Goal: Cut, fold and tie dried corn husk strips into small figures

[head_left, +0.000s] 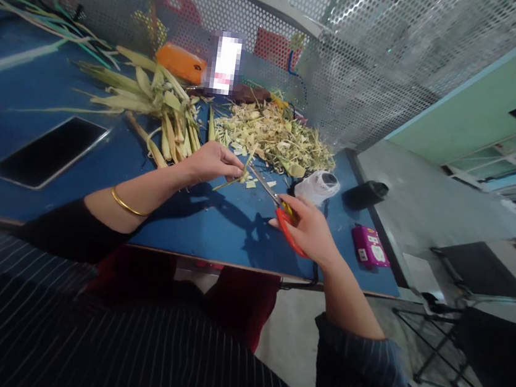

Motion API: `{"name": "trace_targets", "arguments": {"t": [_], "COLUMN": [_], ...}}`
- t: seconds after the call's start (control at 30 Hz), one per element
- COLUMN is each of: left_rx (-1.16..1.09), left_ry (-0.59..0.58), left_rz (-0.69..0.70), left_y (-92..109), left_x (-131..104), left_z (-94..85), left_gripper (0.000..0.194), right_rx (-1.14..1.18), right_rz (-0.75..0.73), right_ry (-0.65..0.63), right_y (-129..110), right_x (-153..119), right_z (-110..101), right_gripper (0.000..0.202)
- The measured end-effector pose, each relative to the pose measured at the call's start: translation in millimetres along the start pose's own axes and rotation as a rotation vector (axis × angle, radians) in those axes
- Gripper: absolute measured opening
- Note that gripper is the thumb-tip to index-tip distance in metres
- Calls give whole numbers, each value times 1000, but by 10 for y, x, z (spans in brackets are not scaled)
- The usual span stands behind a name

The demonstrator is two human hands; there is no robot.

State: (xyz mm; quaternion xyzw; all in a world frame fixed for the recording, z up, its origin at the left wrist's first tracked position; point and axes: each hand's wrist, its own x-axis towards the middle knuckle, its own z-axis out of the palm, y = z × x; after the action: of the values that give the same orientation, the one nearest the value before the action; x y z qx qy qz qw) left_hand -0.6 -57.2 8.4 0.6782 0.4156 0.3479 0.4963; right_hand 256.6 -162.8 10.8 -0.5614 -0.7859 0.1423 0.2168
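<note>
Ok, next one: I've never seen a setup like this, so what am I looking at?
No machine here: these are a person's bare hands. The single picture comes from a camera on their head, looking forward and down. The left hand pinches a small pale plant strip; the right hand holds red-handled scissors, blades pointing towards it. On the blue table lie a leafy bundle, a heap of clippings, a dark-screened device and a purple packet.

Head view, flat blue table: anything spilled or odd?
A loose heap of yellow-green dried plant scraps spreads uncontained over the blue table; small pale clippings lie apart near the left hand. It looks untidy, perhaps spilled; nothing else stands out.
</note>
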Motion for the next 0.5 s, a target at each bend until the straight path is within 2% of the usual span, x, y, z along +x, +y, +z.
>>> {"name": "trace_targets", "arguments": {"t": [0.17, 0.37, 0.5], "left_rx": [40, 21, 10], "left_ry": [11, 41, 27], "left_rz": [28, 57, 45], "left_y": [-39, -95, -80], "left_x": [10, 37, 20], "left_z": [6, 1, 29], "left_gripper": [11, 14, 13], "right_rx": [-18, -4, 7], "right_rz": [-7, 40, 47], "right_ry": [22, 65, 58], "right_y": [-37, -14, -13], "right_x": [39, 27, 18], "right_z": [60, 81, 89], "right_gripper": [53, 60, 58]}}
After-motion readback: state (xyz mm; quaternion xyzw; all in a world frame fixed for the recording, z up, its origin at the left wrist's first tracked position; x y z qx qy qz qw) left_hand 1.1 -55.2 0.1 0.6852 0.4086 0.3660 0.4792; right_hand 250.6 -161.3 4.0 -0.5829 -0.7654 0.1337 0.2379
